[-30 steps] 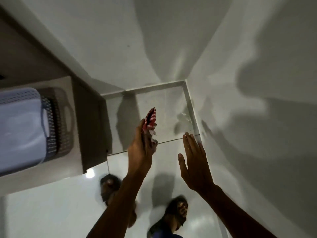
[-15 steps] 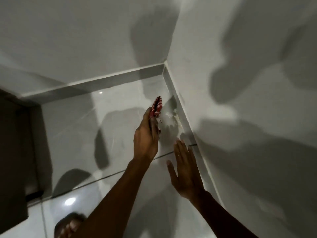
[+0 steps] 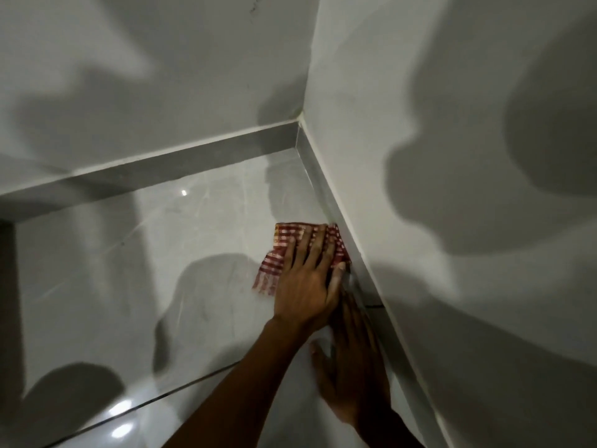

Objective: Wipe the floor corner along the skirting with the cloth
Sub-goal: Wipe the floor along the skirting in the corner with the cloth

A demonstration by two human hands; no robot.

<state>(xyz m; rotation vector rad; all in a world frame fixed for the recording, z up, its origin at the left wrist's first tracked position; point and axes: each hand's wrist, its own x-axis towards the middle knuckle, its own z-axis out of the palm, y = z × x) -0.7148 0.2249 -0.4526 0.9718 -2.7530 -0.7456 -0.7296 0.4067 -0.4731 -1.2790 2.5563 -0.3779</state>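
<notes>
A red and white checked cloth (image 3: 280, 250) lies flat on the glossy grey floor tile, its right edge against the skirting (image 3: 326, 195) of the right wall. My left hand (image 3: 308, 279) presses down on the cloth with its fingers spread over it. My right hand (image 3: 353, 367) rests flat on the floor just behind, fingers apart, close to the same skirting and partly under the left hand. The floor corner (image 3: 298, 147) where the two skirtings meet is a short way beyond the cloth.
A second grey skirting (image 3: 161, 169) runs along the back wall to the left. White walls close the corner on two sides. A dark vertical edge (image 3: 6, 286) stands at the far left. Tile joints cross the floor near my forearms.
My left hand has come down from the air and laid the cloth flat on the floor by the right skirting. My right hand has dropped onto the floor. The view moved closer to the corner.
</notes>
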